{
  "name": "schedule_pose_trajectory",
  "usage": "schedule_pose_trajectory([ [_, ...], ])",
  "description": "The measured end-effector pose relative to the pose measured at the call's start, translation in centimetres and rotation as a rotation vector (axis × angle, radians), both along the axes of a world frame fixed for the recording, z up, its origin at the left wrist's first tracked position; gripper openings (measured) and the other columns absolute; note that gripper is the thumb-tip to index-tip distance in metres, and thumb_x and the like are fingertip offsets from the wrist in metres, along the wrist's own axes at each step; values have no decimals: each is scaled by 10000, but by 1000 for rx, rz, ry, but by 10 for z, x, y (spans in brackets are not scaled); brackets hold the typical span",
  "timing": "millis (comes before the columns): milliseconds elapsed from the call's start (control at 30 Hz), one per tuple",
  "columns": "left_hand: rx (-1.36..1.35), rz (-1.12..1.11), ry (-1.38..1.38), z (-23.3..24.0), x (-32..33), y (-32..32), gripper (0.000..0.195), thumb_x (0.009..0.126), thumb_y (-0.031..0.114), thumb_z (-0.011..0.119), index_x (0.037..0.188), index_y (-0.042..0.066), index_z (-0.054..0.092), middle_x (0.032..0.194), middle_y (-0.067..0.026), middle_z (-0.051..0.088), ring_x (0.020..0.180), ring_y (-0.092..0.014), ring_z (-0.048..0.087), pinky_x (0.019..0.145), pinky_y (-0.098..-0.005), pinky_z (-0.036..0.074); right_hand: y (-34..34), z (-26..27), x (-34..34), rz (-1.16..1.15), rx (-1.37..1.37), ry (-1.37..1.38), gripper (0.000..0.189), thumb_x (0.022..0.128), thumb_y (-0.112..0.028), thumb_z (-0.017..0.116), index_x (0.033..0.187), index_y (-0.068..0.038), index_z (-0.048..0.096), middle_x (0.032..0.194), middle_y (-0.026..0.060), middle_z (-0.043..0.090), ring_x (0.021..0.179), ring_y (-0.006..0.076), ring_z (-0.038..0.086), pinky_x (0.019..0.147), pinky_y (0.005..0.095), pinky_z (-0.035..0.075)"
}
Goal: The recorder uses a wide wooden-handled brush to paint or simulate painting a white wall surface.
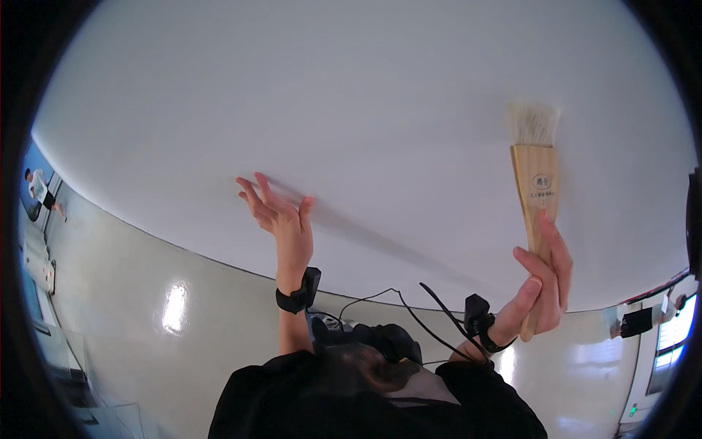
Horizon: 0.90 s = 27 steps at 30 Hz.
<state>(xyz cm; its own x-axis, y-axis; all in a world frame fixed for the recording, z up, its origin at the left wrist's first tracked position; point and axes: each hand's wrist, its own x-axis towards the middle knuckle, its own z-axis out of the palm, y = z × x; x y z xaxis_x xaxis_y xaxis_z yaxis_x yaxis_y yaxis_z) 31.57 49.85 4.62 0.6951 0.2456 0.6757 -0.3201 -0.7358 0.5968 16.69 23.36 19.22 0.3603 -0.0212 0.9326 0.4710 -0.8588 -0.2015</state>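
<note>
A large smooth white surface [384,110] stretches before me and fills most of the view. Over its left half, my left hand [282,217] holds nothing, with its fingers apart. The fingertips are at or close to the surface; contact cannot be made out. My right hand [548,285] grips the handle of a flat wooden brush [536,175] with pale bristles. These bristles point away from me and lie against or just over the white surface. Dark printed characters mark the brush's wooden body.
Black devices are strapped to my left wrist [300,291] and right wrist [482,321]. Thin black cables [406,302] loop between my arms. Shiny pale floor [137,307] shows past the surface's near edge. One person [41,189] is far left, another [641,321] far right.
</note>
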Motion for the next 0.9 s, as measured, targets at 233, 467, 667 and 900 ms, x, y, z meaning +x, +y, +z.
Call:
schedule_pose_trajectory([
  [233, -31, -16, -21, -5, 2, 1, 920, 969, 326, 635, 1577, 66, -5, 1609, -268, -136, 1467, -519, -68, 1129, -660, 39, -2, -13, -18, 245, 23, 181, 267, 906, -46, 480, 843, 92, 699, 1175, 332, 626, 949, 377, 674, 772, 420, 572],
  [467, -51, -17, 9, -4, -1, 4, 886, 991, 370, 585, 1575, 58, -4, 1611, -262, -150, 1470, -517, -72, 1140, -644, 34, -13, -5, -22, 434, 247, 10, 436, 968, -165, 391, 712, 74, 651, 1012, 389, 644, 800, 395, 713, 704, 446, 612],
  [667, -44, -49, 30, -1, 0, -5, 880, 993, 356, 582, 1568, 33, 0, 1609, -266, -159, 1470, -521, -66, 1144, -640, 21, -32, 73, 23, 102, -163, -307, 550, 1037, -265, 254, 845, 85, 632, 1160, 368, 600, 1130, 446, 619, 916, 490, 567],
  [900, -8, -3, 11, 2, -7, 4, 905, 984, 378, 593, 1571, 39, -7, 1610, -265, -159, 1467, -527, -67, 1126, -660, 35, 11, 43, 18, 402, 85, -20, 426, 1010, -90, 370, 803, 120, 678, 1232, 349, 586, 1089, 415, 653, 873, 449, 583],
])
